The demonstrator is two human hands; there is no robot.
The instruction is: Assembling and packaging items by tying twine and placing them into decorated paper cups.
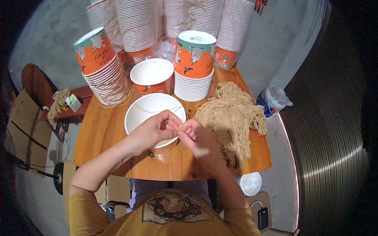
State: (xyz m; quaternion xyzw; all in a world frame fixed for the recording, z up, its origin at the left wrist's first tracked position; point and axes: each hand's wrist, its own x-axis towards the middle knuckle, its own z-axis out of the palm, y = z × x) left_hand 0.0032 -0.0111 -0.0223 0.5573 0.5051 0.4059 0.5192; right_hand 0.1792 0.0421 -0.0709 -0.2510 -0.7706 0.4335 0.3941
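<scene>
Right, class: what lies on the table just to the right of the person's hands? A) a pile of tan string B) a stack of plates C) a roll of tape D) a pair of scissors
A: a heap of tan string lies on the wooden table beside the right hand.

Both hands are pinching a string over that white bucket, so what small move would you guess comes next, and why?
Probably pull the string snug. The left hand and right hand meet at the rim of the bucket, pinching its end, while the rest droops slack across the opening.
</scene>
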